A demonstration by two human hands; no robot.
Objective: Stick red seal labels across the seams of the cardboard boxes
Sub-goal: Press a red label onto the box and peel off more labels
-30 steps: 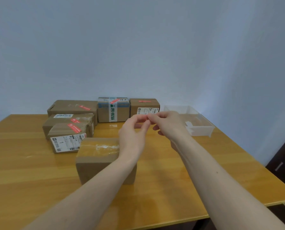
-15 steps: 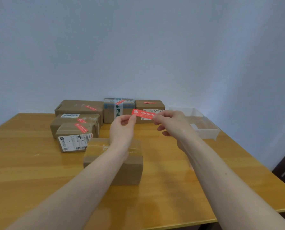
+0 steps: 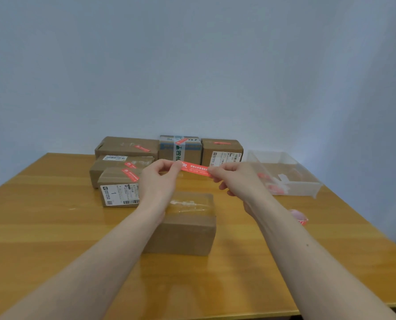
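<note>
The red seal label [image 3: 196, 169] is held taut, pinched at its ends by the left hand [image 3: 158, 181] and right hand [image 3: 235, 179], its long axis left-to-right, above and beyond the unsealed cardboard box [image 3: 187, 224].

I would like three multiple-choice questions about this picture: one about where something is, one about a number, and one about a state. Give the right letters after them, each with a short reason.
1. Where is the clear plastic tray?
A. on the table's far right
B. on the nearest box
C. at the table's left edge

2. How many boxes behind the hands already carry a red label?
A. two
B. five
C. eight

3. What is the state of the red seal label?
A. stuck on the nearest box
B. stretched between both hands
C. lying on the table

Answers:
1 A: it stands right of the back row.
2 B: each of the five boxes shows a red strip on top.
3 B: the left hand and right hand pinch its ends above the unsealed front box.
</note>
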